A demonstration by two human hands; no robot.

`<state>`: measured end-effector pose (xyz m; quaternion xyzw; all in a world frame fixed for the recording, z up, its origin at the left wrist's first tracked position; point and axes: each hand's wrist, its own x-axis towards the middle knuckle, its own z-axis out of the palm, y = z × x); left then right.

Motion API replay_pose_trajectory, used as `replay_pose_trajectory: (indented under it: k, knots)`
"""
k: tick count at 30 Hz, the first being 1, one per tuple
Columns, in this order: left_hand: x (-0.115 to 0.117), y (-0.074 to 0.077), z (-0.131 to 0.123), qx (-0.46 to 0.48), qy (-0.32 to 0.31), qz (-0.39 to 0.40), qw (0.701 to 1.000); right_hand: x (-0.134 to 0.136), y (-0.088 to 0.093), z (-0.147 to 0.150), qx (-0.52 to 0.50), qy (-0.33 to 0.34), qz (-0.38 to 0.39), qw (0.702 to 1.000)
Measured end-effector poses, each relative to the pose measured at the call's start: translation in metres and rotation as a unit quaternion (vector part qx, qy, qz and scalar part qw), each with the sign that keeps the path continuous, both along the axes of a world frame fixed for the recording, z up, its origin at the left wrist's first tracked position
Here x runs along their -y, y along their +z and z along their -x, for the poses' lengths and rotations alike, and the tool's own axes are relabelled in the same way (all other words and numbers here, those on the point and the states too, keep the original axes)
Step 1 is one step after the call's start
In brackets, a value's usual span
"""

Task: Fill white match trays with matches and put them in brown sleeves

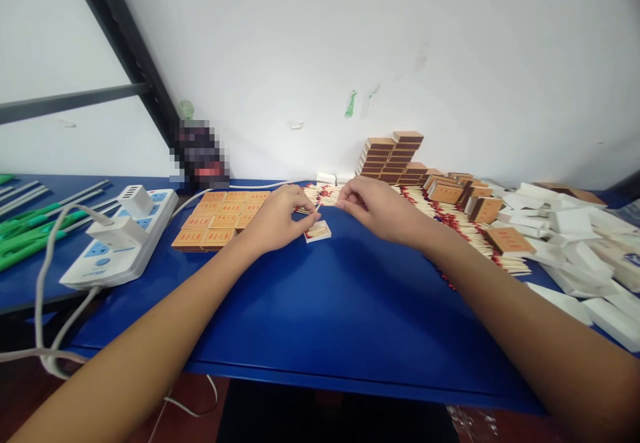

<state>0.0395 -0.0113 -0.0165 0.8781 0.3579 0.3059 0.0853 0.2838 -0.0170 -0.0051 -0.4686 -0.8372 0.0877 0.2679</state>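
A small white matchbox tray (325, 235) with some matches in it sits on the blue table (320, 309). My left hand (287, 219) is at its left rim, thumb and index finger pinched around what looks like a matchstick (319, 207). To the right and slightly above the tray, my right hand (370, 204) has its fingers drawn together in a pinch; whatever they hold is too small to make out. Behind both hands lies a heap of loose matches (327, 193), partly covered by the right hand.
Closed matchboxes (220, 221) lie in rows at left, beside a power strip (145, 243) with cables. Matchbox sleeves (385, 153) are stacked by the wall. Red-tipped matches (465, 233) and white trays (575, 229) spread at right. Green-handled rods (30, 229) lie far left.
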Motion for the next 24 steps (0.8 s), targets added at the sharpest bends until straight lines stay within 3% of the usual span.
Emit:
replay_pose_trajectory:
  k: [4, 9, 16, 24]
  knots:
    - [-0.005, 0.005, 0.009, -0.079, 0.039, -0.059, 0.994, 0.001, 0.001, -0.001, 0.037, -0.005, -0.012, 0.999]
    - [-0.008, 0.018, 0.021, -0.147, 0.110, -0.090, 0.979, 0.008, -0.007, 0.013, 0.085, 0.030, 0.034, 0.995]
    - [-0.016, 0.021, 0.032, -0.195, 0.135, -0.107, 0.966, 0.009, -0.016, 0.021, 0.069, 0.066, 0.039, 0.995]
    - [-0.015, 0.021, 0.031, -0.178, 0.133, -0.099, 0.970, 0.012, -0.021, 0.029, 0.035, 0.083, 0.061, 0.994]
